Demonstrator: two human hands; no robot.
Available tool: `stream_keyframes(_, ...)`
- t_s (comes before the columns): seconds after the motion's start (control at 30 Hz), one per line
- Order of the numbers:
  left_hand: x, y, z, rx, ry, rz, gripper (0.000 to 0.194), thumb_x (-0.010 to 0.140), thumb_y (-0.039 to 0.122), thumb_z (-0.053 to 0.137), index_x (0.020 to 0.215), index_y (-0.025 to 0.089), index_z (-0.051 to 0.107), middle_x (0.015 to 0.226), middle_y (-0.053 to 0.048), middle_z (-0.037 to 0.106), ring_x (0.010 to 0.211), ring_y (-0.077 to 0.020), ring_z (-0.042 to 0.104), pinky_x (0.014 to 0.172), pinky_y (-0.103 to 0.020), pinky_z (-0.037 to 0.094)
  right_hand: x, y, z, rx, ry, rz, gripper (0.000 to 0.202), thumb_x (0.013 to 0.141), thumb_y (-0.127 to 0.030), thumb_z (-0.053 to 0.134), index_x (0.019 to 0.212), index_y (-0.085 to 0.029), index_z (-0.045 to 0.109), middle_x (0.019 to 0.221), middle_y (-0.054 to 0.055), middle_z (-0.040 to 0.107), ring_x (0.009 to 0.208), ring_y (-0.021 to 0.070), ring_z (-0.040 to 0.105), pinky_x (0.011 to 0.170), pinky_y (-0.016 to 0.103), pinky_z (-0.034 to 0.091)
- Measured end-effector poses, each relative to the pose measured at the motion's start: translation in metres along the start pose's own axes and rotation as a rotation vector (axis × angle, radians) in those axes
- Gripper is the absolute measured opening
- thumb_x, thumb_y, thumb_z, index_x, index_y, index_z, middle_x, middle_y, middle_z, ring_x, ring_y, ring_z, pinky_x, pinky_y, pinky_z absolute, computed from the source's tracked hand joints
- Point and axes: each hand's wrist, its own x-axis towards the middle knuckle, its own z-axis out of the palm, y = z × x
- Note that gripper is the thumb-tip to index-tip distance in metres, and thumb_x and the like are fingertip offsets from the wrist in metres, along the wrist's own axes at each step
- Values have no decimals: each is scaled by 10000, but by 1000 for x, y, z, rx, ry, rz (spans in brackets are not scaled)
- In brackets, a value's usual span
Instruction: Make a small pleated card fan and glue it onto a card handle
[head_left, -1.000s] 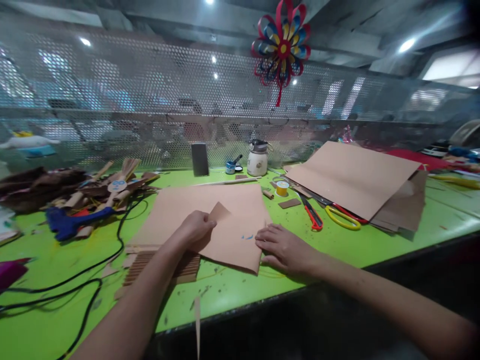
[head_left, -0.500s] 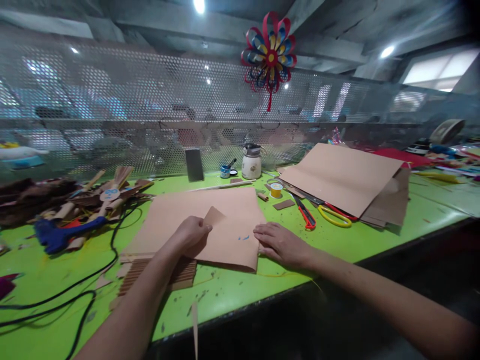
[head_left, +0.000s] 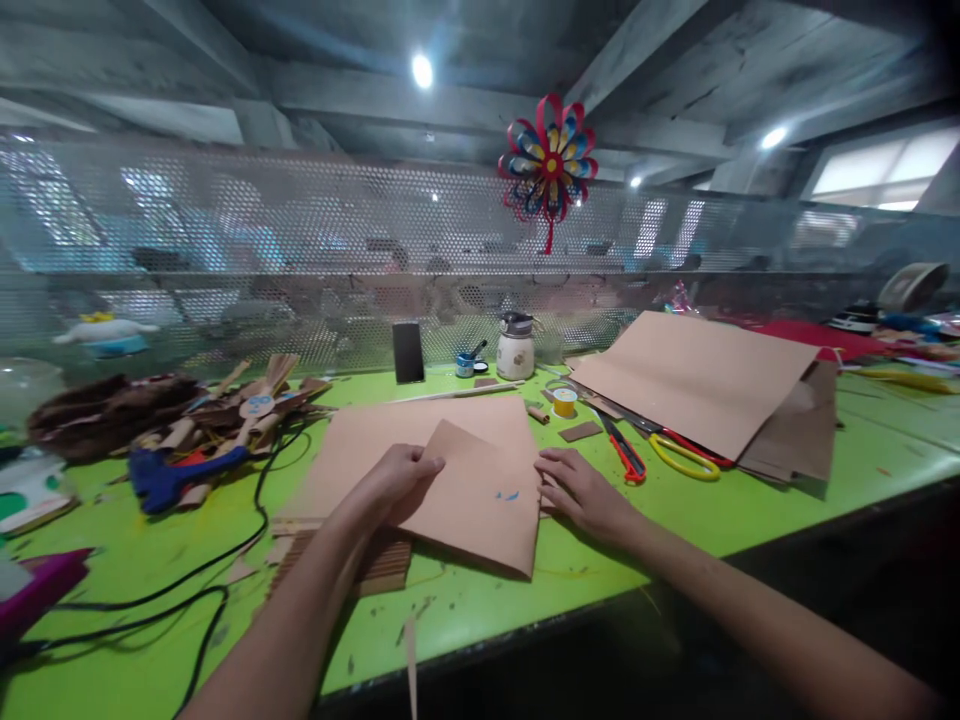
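Observation:
A brown paper sheet [head_left: 480, 490] with small blue marks lies folded over in front of me, its left part lifted. My left hand [head_left: 401, 475] pinches that raised edge between thumb and fingers. Fingers spread, my right hand [head_left: 581, 495] rests flat at the sheet's right edge. Under and behind it lies another brown layer [head_left: 352, 435]. A piece of corrugated cardboard [head_left: 386, 565] is partly hidden beneath my left forearm and the paper.
On the green table [head_left: 480, 630] a red cutter [head_left: 626, 460], yellow-handled scissors [head_left: 684, 458] and a yellow spool [head_left: 565, 402] lie right. Large brown sheets [head_left: 697, 380] are behind them. A blue glue gun [head_left: 176, 480] with black cable and cardboard scraps are left.
The view has shifted, so things appear lower and further right. My left hand has lifted more of the paper's left edge, folding it rightward. My right hand stays at the right edge.

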Motion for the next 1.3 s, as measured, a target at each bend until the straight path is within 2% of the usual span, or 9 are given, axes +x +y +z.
stream_keyframes(0.23, -4, 1, 0, -25, -94, 13, 415, 538, 469, 845, 715, 129, 685, 701, -102, 737, 588, -220, 666, 566, -308, 498, -2, 2, -1, 111, 98, 74, 280, 1019, -305, 548, 1239, -188, 673, 1204, 169, 708, 1148, 303, 665, 1003, 508, 563)
stream_keyframes(0.37, -4, 1, -1, -11, -136, 24, 474, 519, 493, 872, 744, 111, 702, 717, -104, 738, 603, -223, 666, 569, -305, 491, 4, 1, -7, 171, 124, 108, 225, 1024, -331, 538, 1108, -203, 703, 1069, 138, 744, 1000, 277, 696, 898, 463, 580)
stream_keyframes(0.5, -7, 3, 1, -28, -191, 37, 507, 553, 528, 871, 795, 110, 717, 758, -105, 749, 638, -233, 678, 591, -311, 500, 21, -1, -15, 227, 88, 117, 275, 1034, -388, 568, 901, -189, 705, 892, 70, 738, 856, 222, 695, 810, 406, 570)
stream_keyframes(0.63, -11, 4, 3, -56, -213, 41, 494, 588, 540, 861, 809, 122, 718, 779, -97, 753, 655, -229, 680, 610, -315, 512, 45, -6, -20, 290, -19, 128, 332, 1028, -449, 621, 889, -157, 696, 817, 0, 707, 747, 166, 689, 728, 343, 577)
stream_keyframes(0.8, -12, 6, 2, -74, -215, 46, 510, 596, 549, 861, 833, 117, 729, 814, -107, 765, 673, -230, 687, 623, -313, 516, 74, -16, -21, 326, -86, 102, 285, 1015, -431, 650, 995, -157, 722, 926, 34, 747, 819, 178, 714, 770, 363, 592)
stream_keyframes(0.9, -12, 6, 1, -89, -213, 62, 513, 601, 559, 850, 834, 118, 732, 821, -109, 767, 699, -244, 699, 637, -317, 520, 89, -19, -19, 300, -85, 68, 259, 1003, -413, 669, 994, -161, 727, 940, 37, 750, 840, 183, 712, 812, 385, 588)
stream_keyframes(1.0, -11, 5, 0, -98, -210, 90, 516, 594, 557, 850, 830, 113, 731, 827, -114, 765, 719, -250, 705, 662, -322, 527, 100, -19, -13, 273, -67, 32, 258, 1009, -410, 662, 987, -159, 718, 918, 26, 743, 805, 174, 707, 777, 367, 588)
stream_keyframes(1.13, -5, -3, -1, -89, -190, 116, 506, 587, 547, 845, 811, 111, 722, 825, -111, 757, 753, -260, 707, 696, -327, 530, 102, -17, -1, 246, -2, -19, 249, 1019, -371, 639, 892, -166, 702, 866, 26, 738, 783, 174, 698, 758, 352, 574)
stream_keyframes(1.3, 2, -10, 0, -54, -155, 119, 473, 573, 548, 845, 725, 128, 690, 761, -81, 728, 693, -231, 669, 662, -312, 508, 88, -20, 10, 202, 49, -93, 175, 1003, -236, 576, 892, -200, 706, 909, 98, 742, 877, 239, 678, 809, 396, 555)
